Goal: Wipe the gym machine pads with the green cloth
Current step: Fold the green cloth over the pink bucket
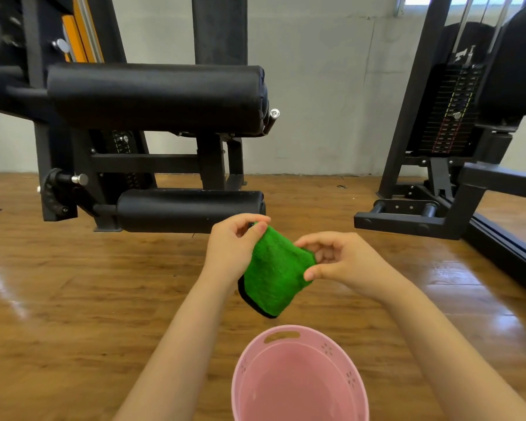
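1. The green cloth is held in the air at the centre of the frame, above the pink basket at the bottom edge; it is folded, with a black hem seen at its lower corner.
2. The left hand pinches the upper left corner of the cloth between thumb and fingers; the right hand pinches the right edge in the same way; both hands are closed on the cloth only by the fingertips.
3. Because the hold is so light, the cloth could slip from one hand when it is refolded; it would then hang from one corner or fall into the basket or on the wooden floor, where dust could be picked up.
4. The lower pad lies just above the hands in the frame and the upper pad is in the upper left; neither is touched by the cloth yet.
5. If the cloth is left bunched, only a small part would meet the pad, and strips of the surface could be missed.
6. The metal pin at the right end of the upper pad could catch the cloth or knock the knuckles if the wipe is carried too far to the right.
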Demonstrator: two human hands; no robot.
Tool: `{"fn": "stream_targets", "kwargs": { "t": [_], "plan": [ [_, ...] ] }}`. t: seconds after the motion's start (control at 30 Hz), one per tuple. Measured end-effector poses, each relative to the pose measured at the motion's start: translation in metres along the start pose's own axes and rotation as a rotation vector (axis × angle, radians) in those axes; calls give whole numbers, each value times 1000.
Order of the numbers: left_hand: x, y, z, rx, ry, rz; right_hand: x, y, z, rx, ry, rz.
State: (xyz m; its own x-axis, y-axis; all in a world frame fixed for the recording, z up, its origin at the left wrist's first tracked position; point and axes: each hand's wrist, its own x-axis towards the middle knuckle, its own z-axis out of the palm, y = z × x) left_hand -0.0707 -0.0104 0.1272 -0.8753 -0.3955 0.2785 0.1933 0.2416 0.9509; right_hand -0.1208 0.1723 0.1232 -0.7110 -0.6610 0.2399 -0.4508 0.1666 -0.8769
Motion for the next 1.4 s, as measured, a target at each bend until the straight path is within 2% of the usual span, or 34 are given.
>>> {"fn": "stream_targets", "kwargs": {
  "t": [0.17,0.27,0.33,0.43,0.57,0.73,0.9,1.07,1.2,1.3,1.4],
  "plan": [
    [2,-3,-4,47,-38,-3,0,7,-6,-104,76,9],
    [6,-6,-9,155,-145,16,0,9,-11,41,92,67],
    [7,-9,-11,156,-252,0,-1,10,-13,76,31,92],
    [7,-13,-10,125,-343,-32,-4,7,-17,-9,-113,61],
    [7,-19,-3,63,-365,-33,-6,5,-16,61,-227,54],
    [8,-24,-5,-2,-381,-42,-7,10,-19,94,-262,70],
    [9,-29,-8,15,-358,-20,-8,17,-31,70,-182,105],
    [8,-37,-2,-40,-383,-101,-6,26,-23,89,59,79],
    [3,-47,0,-42,-551,-227,-3,37,-11,376,180,127],
    [0,-53,5,-181,-469,-285,-2,50,-2,513,196,172],
    [-2,-59,12,-284,-427,-334,1,61,7,644,316,223]
  ]
}}
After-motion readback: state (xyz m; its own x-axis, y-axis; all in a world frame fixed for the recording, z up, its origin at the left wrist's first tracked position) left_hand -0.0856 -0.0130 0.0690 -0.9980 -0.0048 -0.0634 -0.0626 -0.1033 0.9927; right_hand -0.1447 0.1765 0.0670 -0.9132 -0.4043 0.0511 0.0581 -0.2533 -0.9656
